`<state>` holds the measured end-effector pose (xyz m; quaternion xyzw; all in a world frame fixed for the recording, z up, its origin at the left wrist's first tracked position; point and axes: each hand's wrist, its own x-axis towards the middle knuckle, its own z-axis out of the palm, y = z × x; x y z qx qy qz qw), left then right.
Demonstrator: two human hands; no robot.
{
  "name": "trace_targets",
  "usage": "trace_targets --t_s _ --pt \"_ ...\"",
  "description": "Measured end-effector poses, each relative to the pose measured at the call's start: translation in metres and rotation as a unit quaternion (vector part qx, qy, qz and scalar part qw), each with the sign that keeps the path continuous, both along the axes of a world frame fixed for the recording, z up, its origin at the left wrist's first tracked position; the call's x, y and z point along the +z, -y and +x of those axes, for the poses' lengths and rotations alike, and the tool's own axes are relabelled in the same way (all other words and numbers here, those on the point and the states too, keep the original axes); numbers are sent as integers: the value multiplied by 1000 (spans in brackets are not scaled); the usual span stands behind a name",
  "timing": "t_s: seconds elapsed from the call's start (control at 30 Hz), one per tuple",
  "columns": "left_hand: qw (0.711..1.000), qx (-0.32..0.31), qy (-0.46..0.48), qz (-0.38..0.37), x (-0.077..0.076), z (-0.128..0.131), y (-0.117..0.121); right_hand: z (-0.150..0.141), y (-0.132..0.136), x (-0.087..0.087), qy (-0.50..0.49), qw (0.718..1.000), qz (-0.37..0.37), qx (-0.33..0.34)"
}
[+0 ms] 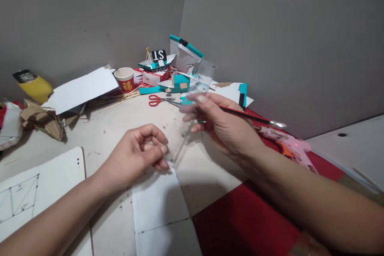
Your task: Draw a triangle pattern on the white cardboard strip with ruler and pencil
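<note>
A clear plastic ruler (184, 138), smeared by motion, slants up between my two hands above the table. Its lower end is pinched by the thumb and fingers of my left hand (144, 150). My right hand (226, 128) grips it higher up, and the ruler's see-through top sticks out past the fingertips. Tucked in the same hand is a dark red-and-black pen (252, 116) with a silvery end pointing right. Below my left hand lies a white sheet (159, 212) with a drawn line and dots across it.
At the back stand small paper boats (175, 83), a red paper cup (124, 80), red-handled scissors (159, 100) and thin sticks (123, 98). A yellow bottle (36, 86) leans at left. A marked whiteboard (60, 176) lies left, a pink glue gun (288, 144) right.
</note>
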<state>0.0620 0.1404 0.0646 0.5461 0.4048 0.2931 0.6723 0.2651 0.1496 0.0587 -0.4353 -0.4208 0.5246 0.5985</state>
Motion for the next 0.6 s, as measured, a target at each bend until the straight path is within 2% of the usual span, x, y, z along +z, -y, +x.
trace_targets --t_s 0.1,0.3,0.47,0.6 --pt "999 -43 -16 -20 2 2 5 1 2 -7 -28 999 7 27" --pt "994 -45 -87 45 1 -4 -3 0 3 -22 -93 993 -37 57" --pt "982 -77 -156 69 5 -11 -10 -8 5 -29 -91 987 -63 114" --pt "979 -61 -169 99 12 -26 -25 -7 2 -30 -76 989 -61 113"
